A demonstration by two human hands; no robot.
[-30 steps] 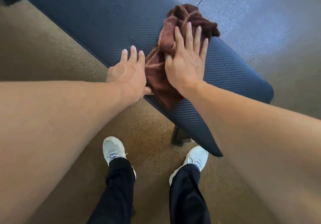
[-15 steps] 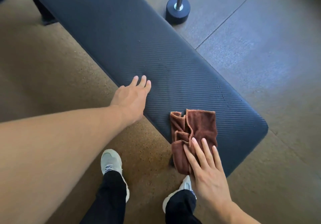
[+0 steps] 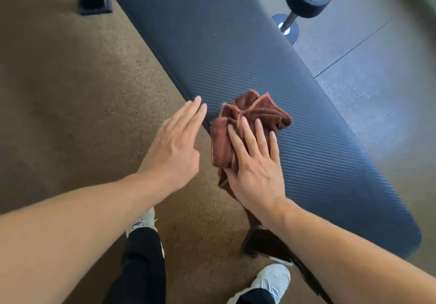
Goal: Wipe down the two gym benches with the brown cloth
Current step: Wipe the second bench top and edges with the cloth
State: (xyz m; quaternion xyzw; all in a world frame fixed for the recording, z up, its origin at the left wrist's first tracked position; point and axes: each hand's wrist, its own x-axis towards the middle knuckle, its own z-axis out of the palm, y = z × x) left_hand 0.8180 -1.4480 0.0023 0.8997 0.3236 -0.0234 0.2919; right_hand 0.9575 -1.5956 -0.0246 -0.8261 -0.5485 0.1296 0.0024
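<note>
Head view: mid-wipe on one bench (image 3: 236, 51), right hand (image 3: 256, 162) laid flat with fingers spread, pressing the cloth (image 3: 250, 115) onto the ribbed dark pad near its near edge rather than gripping it, left hand (image 3: 175, 145) open and empty, fingertips just reaching the pad's edge beside the cloth. Next, probably, a firm push up the pad toward the far end near the dumbbell (image 3: 304, 2), keeping the bunched fabric under the palm, then on to the second bench, out of sight. Cloth brown with a paler stitched hem, crumpled in folds, one tail hanging over the pad's edge beneath the wrist.
</note>
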